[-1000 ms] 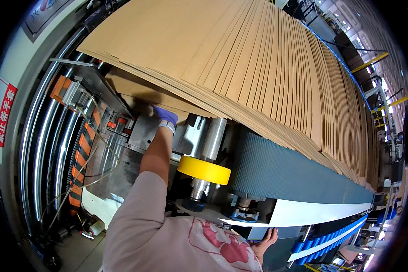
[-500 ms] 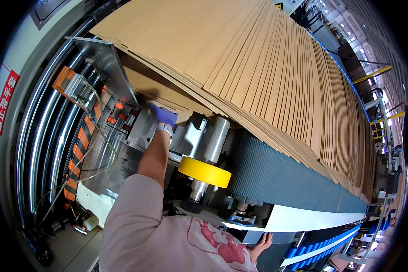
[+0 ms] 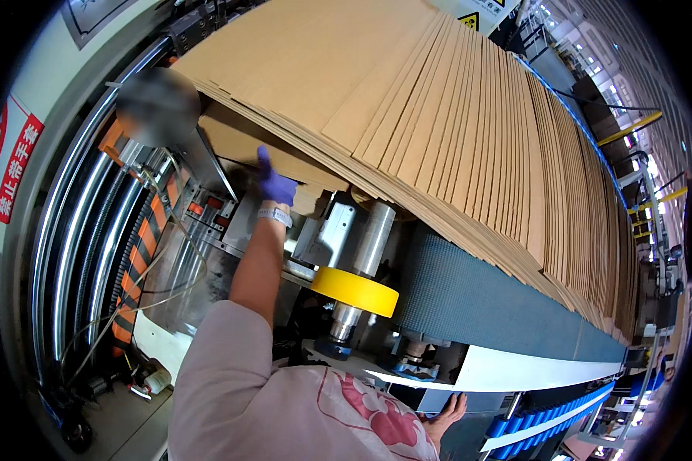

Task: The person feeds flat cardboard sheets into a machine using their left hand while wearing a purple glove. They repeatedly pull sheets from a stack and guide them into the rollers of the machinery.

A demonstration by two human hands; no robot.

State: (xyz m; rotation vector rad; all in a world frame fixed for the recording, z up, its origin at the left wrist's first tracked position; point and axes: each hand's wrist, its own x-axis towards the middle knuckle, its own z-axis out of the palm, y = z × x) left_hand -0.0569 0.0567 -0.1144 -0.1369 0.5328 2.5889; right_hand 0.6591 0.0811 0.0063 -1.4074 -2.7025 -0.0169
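Observation:
My left hand point(image 3: 275, 187), in a purple glove, reaches in under the front edge of a long slanting row of overlapping cardboard sheets point(image 3: 407, 92). One finger points up and away from the rest, and I see nothing held; the other fingertips are partly hidden. Beside it lies a lower cardboard sheet point(image 3: 234, 138) inside the machine, next to an upright metal plate point(image 3: 217, 163). My bare right hand point(image 3: 444, 417) rests with fingers stretched out on a dark panel below the belt.
A yellow wheel point(image 3: 355, 292) sits on a metal shaft to the right of my left forearm. The wide dark ridged belt point(image 3: 469, 284) carries the sheets. Chrome rollers point(image 3: 77, 230), a striped orange guard point(image 3: 140, 257) and loose cables stand at left. Blue rollers point(image 3: 542, 421) are at lower right.
My left hand has lifted slightly away from the metal bed, and a finger now sticks upward. The view has shifted a little. My right hand stays on the panel.

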